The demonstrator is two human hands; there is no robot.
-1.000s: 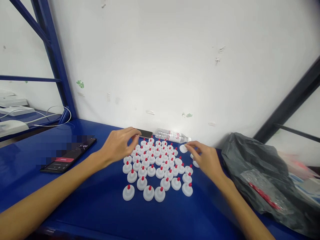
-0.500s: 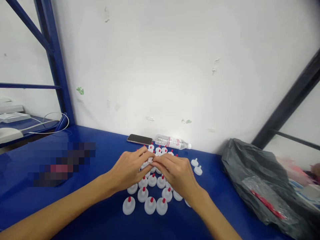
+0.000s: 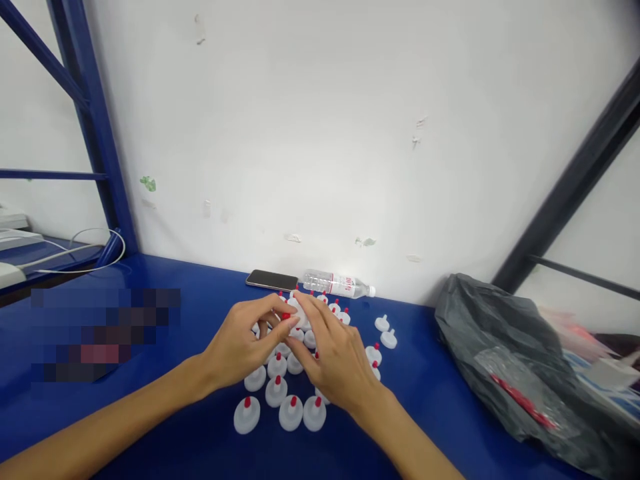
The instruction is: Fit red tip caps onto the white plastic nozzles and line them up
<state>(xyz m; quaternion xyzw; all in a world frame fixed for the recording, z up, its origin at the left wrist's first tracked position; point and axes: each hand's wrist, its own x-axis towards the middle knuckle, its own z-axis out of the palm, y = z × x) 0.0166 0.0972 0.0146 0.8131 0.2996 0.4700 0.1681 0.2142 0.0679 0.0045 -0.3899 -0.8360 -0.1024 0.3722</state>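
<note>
Both hands meet above a cluster of white round nozzle lids with red tip caps. My left hand point(image 3: 245, 340) is closed, pinching a small red tip cap point(image 3: 286, 316) between thumb and fingers. My right hand point(image 3: 335, 353) grips a white nozzle lid point(image 3: 300, 313) by its round base, tilted so that its spout points left towards the red cap. The fingers hide where the two parts meet. Below the hands stand several red-tipped lids, among them a front one point(image 3: 247, 416) and another point(image 3: 291, 413). Two lids without red tips point(image 3: 382, 323) lie to the right.
A phone point(image 3: 273, 280) and a lying water bottle point(image 3: 337, 284) are by the wall. At the right, a dark plastic bag point(image 3: 465, 320) carries a clear bag of red caps point(image 3: 525, 400). A blurred-out patch point(image 3: 100, 340) covers part of the blue table at left.
The right hand has turned, so the lid it holds now shows its broad base. A red cap has come into view at the left fingertips. The whole view has shifted slightly.
</note>
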